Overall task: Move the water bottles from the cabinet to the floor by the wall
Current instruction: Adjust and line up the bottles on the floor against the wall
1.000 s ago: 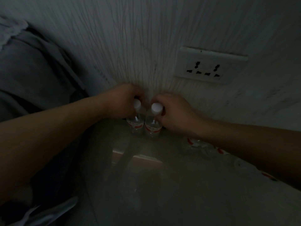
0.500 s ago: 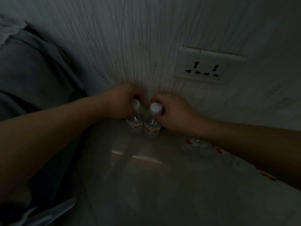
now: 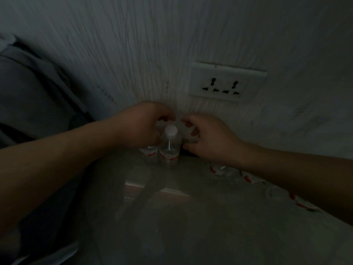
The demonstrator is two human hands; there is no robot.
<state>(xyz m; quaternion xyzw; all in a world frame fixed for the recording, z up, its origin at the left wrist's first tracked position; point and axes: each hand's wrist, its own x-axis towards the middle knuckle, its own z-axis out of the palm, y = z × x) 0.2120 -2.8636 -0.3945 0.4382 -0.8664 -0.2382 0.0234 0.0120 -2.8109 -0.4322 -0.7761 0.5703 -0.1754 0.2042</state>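
In the head view, the left bottle (image 3: 150, 154) and the right bottle (image 3: 169, 153) are seen upright and touching at the floor's (image 3: 191, 236) far edge, against the wall (image 3: 133, 54). The left bottle's top is covered by the left hand (image 3: 141, 127), fingers curled over it (whether the cap is pinched cannot be told). The right bottle's white cap is exposed. The right hand (image 3: 210, 140) is held just beside it, fingers loosely curled on nothing. More bottles (image 3: 223, 170) are glimpsed lying under the right forearm, below a wall socket (image 3: 227, 84).

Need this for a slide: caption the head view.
Two upright water bottles on the floor by the wall; left hand covers one, right hand beside the other.
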